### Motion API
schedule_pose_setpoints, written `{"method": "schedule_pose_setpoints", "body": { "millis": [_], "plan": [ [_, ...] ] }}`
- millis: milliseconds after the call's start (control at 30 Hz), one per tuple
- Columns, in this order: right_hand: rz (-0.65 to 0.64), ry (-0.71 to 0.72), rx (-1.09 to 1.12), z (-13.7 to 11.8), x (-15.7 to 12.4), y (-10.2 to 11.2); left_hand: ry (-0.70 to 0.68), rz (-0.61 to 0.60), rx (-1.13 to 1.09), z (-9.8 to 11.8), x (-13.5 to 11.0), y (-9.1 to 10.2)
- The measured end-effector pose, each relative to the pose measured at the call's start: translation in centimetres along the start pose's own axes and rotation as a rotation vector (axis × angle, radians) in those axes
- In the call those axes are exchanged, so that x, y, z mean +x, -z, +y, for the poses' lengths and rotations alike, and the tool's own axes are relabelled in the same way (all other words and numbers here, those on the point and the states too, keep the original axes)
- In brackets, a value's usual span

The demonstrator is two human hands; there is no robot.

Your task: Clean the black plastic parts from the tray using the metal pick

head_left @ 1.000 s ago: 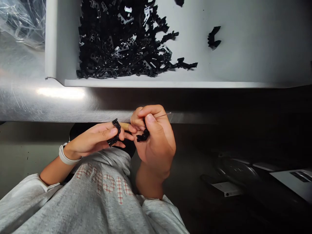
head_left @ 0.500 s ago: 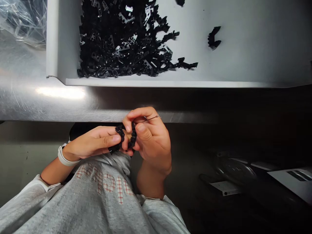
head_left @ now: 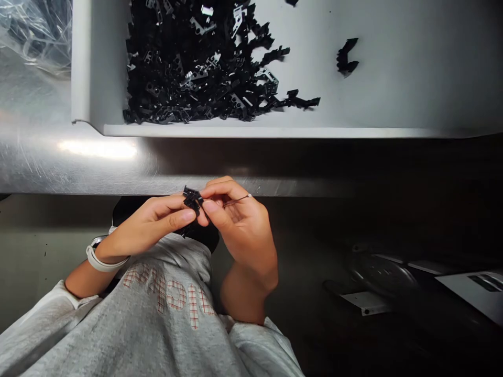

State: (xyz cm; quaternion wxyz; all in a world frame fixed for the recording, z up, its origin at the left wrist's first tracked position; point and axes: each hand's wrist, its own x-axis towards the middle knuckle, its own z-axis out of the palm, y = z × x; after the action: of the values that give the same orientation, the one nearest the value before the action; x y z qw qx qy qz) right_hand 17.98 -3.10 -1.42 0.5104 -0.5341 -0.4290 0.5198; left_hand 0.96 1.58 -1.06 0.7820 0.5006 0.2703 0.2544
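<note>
Low in front of my body, just short of the metal table's edge, both my hands meet. My left hand (head_left: 155,222) pinches a small black clip-like plastic part (head_left: 192,199) between thumb and fingers; more black pieces may lie partly hidden under the fingers. My right hand (head_left: 247,230) is closed, thumb and index finger together at the right side of that part. A thin metal rod (head_left: 238,200) with a small rounded tip runs out from this pinch across the right fingers. Its other end is hidden at the black part.
A white bin (head_left: 271,132) stands on the metal table (head_left: 35,162) beyond my hands. Inside it lies a heap of black plastic parts (head_left: 188,73), with a separate piece (head_left: 346,57) to the right. A clear plastic bag (head_left: 39,36) rests at the upper left.
The two black pieces that stood apart between my hands are now close together. My right fingers have moved left, up to my left fingertips, and the rod has shifted left with them.
</note>
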Motion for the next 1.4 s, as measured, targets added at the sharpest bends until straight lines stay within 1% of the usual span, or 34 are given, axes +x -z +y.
{"method": "schedule_pose_setpoints", "body": {
  "millis": [133, 267, 333, 400, 500, 600, 667, 733, 833, 967, 1067, 1233, 1300, 1400],
  "plan": [
    [0.036, 0.024, 0.050, -0.3, 0.3, -0.3, 0.041, -0.012, -0.067, 0.0, 0.0, 0.2],
    [0.051, 0.067, 0.090, -0.4, 0.3, -0.4, 0.072, 0.009, -0.166, 0.1, 0.0, 0.0],
    [0.035, 0.076, 0.078, -0.3, 0.2, -0.3, 0.067, 0.008, -0.134, 0.1, 0.0, 0.0],
    [0.017, 0.066, 0.064, -0.1, 0.1, -0.2, 0.072, -0.007, -0.056, 0.1, -0.1, 0.1],
    [-0.042, 0.048, 0.079, 0.0, 0.2, 0.1, 0.081, -0.046, 0.052, 0.1, -0.3, 0.5],
    [-0.080, 0.032, 0.090, 0.1, 0.3, 0.2, 0.059, -0.071, 0.062, 0.1, -0.3, 0.7],
    [-0.072, 0.025, 0.086, 0.0, 0.4, 0.2, 0.048, -0.066, 0.003, 0.1, -0.3, 0.6],
    [-0.059, 0.021, 0.101, 0.0, 0.4, 0.1, 0.056, -0.045, -0.105, 0.1, -0.1, 0.4],
    [-0.053, 0.005, 0.181, 0.0, 0.4, 0.0, 0.096, -0.003, -0.251, 0.1, 0.0, -0.1],
    [-0.049, -0.004, 0.272, 0.0, 0.3, -0.2, 0.138, 0.034, -0.349, 0.2, 0.0, -0.4],
    [-0.015, -0.020, 0.307, 0.0, 0.2, -0.4, 0.157, 0.070, -0.401, 0.3, 0.0, -0.7],
    [0.040, -0.048, 0.319, 0.0, 0.2, -0.9, 0.130, 0.176, -0.444, 0.3, 0.0, -1.1],
    [0.050, -0.062, 0.303, 0.0, 0.2, -1.0, 0.139, 0.176, -0.448, 0.2, 0.0, -1.2],
    [0.060, -0.057, 0.270, 0.1, 0.3, -1.0, 0.182, 0.138, -0.464, 0.1, 0.0, -1.1]
  ]
}}
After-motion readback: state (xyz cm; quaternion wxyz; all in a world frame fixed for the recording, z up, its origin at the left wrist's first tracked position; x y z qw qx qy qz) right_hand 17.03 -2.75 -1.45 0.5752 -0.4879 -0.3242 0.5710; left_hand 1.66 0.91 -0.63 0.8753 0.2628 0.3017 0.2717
